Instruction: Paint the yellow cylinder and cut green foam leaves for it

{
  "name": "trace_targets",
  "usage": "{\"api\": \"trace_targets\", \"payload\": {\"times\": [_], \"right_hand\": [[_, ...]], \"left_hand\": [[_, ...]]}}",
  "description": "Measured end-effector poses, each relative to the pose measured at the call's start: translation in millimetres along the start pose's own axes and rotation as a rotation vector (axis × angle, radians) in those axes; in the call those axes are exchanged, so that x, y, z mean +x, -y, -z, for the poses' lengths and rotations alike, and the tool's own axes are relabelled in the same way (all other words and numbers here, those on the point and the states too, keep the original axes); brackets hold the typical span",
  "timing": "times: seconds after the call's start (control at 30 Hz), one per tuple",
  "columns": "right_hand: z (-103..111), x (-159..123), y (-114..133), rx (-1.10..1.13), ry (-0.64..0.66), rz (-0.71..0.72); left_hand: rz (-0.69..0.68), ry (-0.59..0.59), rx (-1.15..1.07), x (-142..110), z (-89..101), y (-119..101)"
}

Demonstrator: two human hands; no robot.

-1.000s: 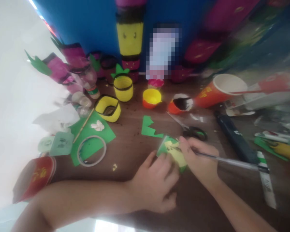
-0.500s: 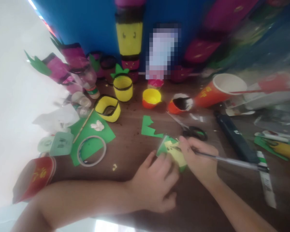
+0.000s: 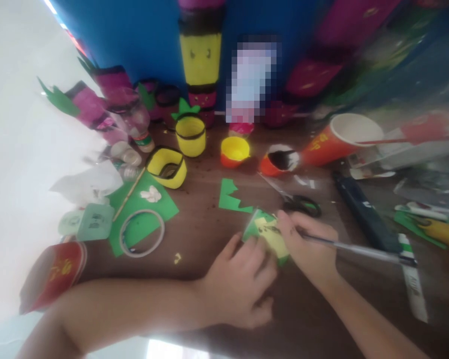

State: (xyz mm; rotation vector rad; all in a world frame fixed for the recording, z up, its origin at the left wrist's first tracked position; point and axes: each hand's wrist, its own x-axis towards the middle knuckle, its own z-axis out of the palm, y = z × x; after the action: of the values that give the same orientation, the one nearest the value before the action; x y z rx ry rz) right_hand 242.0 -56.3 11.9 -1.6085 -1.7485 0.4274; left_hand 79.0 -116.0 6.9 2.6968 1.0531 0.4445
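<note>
Blue backing stands behind a dark brown tabletop, where yellow paper lies over a green piece, near the front between the two hands. Left hand rests palm-down with loosely bent fingers on the paper's near side, pinching nothing that shows; right hand grasps a slim tool close to its tip, beside dark marks on the yellow. For clean marks, the left fingers should press evenly and clear of them, so the paper cannot skid on the green; short, light strokes would suit so small a patch, with the right hand's edge held off anything possibly wet. Hardest to read is the tip, which blurs into the marks: whether it touches the paper I cannot tell, nor whether the tool is pen or brush. Left fingers cover part of the paper, pixels mask an upright thing at the back, blur smears the clutter far right, and the upper edge crops a purple shape.
</note>
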Motion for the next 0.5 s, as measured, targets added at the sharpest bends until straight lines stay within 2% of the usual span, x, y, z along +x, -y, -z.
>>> {"api": "trace_targets", "payload": {"times": [0.5], "right_hand": [[0.2, 0.0, 1.2, 0.027, -0.002, 0.03]], "left_hand": [[0.002, -0.005, 0.005, -0.7, -0.8, -0.3]]}}
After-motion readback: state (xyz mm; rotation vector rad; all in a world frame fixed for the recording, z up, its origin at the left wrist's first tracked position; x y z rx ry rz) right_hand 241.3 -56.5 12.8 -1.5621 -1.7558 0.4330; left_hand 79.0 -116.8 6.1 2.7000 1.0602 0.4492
